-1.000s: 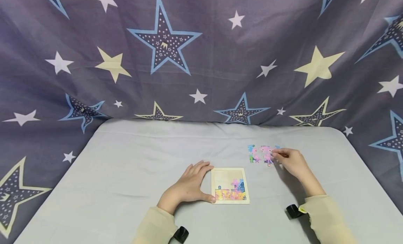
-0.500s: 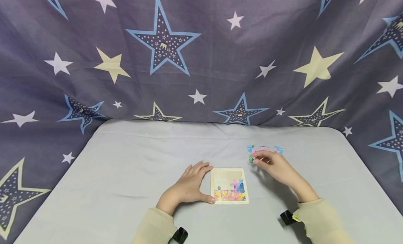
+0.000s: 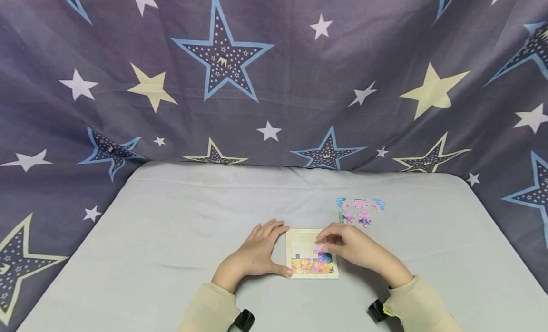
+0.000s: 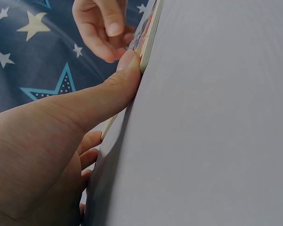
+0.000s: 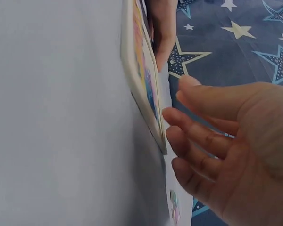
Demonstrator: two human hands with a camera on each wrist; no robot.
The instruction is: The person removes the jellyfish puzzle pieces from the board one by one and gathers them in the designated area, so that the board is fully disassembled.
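A pale square puzzle frame (image 3: 312, 276) lies on the grey cloth, its lower part filled with yellow, pink and blue jigsaw pieces (image 3: 305, 265). My left hand (image 3: 254, 256) spans the frame's left side, thumb at the lower corner and fingertips at the upper one. Above the frame's right half is my right hand (image 3: 353, 246), thumb and index finger bent toward each other over the blue and pink pieces. In the right wrist view its fingers (image 5: 198, 141) are curved beside the frame's edge; I cannot tell whether a piece is between the fingertips.
Several loose jigsaw pieces (image 3: 363, 206), pink, blue and green, lie behind the frame to the right. The grey cloth (image 3: 171, 227) covers the surface, and a star-printed curtain (image 3: 274, 75) rises along its back and sides.
My right hand has moved from the loose pieces left and nearer, over the frame, uncovering those pieces. My left hand has stayed at the frame's left side.
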